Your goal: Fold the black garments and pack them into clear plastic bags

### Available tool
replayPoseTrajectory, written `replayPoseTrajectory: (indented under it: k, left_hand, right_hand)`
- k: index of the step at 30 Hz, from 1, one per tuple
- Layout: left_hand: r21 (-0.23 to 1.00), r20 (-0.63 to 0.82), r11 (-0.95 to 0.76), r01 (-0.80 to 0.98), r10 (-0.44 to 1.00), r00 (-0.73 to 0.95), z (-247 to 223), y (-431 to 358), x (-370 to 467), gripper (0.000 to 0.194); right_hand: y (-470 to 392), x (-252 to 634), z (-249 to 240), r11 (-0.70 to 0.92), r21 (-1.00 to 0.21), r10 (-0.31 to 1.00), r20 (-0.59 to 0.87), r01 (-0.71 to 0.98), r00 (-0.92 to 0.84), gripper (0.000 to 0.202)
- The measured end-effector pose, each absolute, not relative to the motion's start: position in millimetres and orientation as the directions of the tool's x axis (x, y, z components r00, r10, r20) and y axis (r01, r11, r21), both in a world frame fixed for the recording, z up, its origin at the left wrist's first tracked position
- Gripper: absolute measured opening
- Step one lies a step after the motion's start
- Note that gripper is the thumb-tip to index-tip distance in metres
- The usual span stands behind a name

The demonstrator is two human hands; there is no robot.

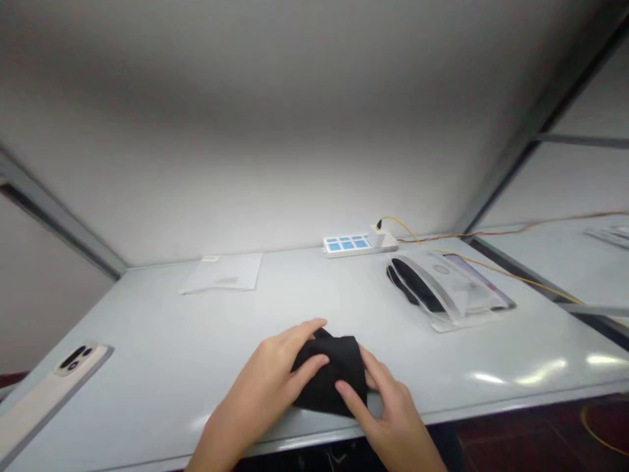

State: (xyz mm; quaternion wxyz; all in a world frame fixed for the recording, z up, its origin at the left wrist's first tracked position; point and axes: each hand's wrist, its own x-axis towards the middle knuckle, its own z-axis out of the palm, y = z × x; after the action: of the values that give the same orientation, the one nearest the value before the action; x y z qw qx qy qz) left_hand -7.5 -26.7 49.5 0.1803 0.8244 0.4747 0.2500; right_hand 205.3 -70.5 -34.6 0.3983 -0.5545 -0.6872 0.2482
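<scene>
Left hand (275,367) and right hand (396,406) grip folded black fabric (344,359), thumbs (309,370) atop; white power strip (360,247) beyond it, blue labels (347,245) illegible.

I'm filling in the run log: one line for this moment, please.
left hand: holding black fabric | right hand: holding same fabric | power strip: back of table, adapter plugged in

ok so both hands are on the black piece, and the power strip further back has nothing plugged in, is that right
Not quite: the power strip does have something plugged in. The head view shows a white adapter on it, with a yellow cable running from the adapter. The left hand and right hand are indeed both on the black piece.
</scene>
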Motion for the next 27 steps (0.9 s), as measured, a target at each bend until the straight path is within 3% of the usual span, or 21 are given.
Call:
replayPoseTrajectory:
  k: [4, 7, 9, 13, 18, 21, 24, 26, 27]
  left_hand:
    - [0.367, 0.354, -0.351, 0.861, 0.909, 0.220, 28.8, 0.1, 6.2, 0.036]
    - [0.240, 0.579, -0.326, 0.915, 0.804, 0.135, 11.2, -2.0, 14.3, 0.034]
    - [0.180, 0.657, -0.375, 0.909, 0.734, 0.173, 1.1, -11.1, 18.7, 0.038]
    - [0.035, 0.539, -0.492, 0.870, 0.742, 0.398, -14.5, -24.4, 24.0, 0.045]
    - [0.053, 0.369, -0.528, 0.848, 0.799, 0.474, -16.2, -27.0, 23.4, 0.057]
    - [0.062, 0.369, -0.566, 0.822, 0.779, 0.508, -14.5, -35.4, 18.1, 0.075]
    - [-0.006, 0.399, -0.638, 0.770, 0.705, 0.587, -19.6, -49.3, 8.2, 0.102]
    - [-0.094, 0.420, -0.668, 0.739, 0.646, 0.637, -25.3, -60.1, 0.8, 0.101]
    - [-0.141, 0.428, -0.666, 0.732, 0.626, 0.652, -28.1, -65.8, -2.5, 0.090]
  right_hand:
    - [-50.1, 184.5, -33.9, 0.170, -0.802, 0.964, 0.256, 0.573, 0.072, 0.062]
    - [-37.9, 179.3, -26.6, 0.173, -0.739, 0.953, 0.292, 0.652, 0.078, 0.062]
    - [-33.4, 178.3, -24.9, 0.169, -0.696, 0.947, 0.312, 0.698, 0.082, 0.058]
    - [-29.2, 177.7, -28.7, 0.150, -0.632, 0.945, 0.318, 0.760, 0.078, 0.049]
    - [-28.4, 179.4, -35.8, 0.190, -0.549, 0.921, 0.387, 0.814, 0.046, 0.043]
    - [-34.0, 186.0, -42.9, 0.198, -0.547, 0.929, 0.370, 0.813, 0.023, 0.047]
    - [-43.6, 197.6, -44.3, 0.256, -0.591, 0.946, 0.317, 0.765, -0.072, 0.053]
    - [-46.9, 204.1, -34.8, 0.313, -0.608, 0.941, 0.302, 0.729, -0.153, 0.051]
    - [-45.9, 205.2, -26.2, 0.339, -0.607, 0.934, 0.306, 0.719, -0.182, 0.047]
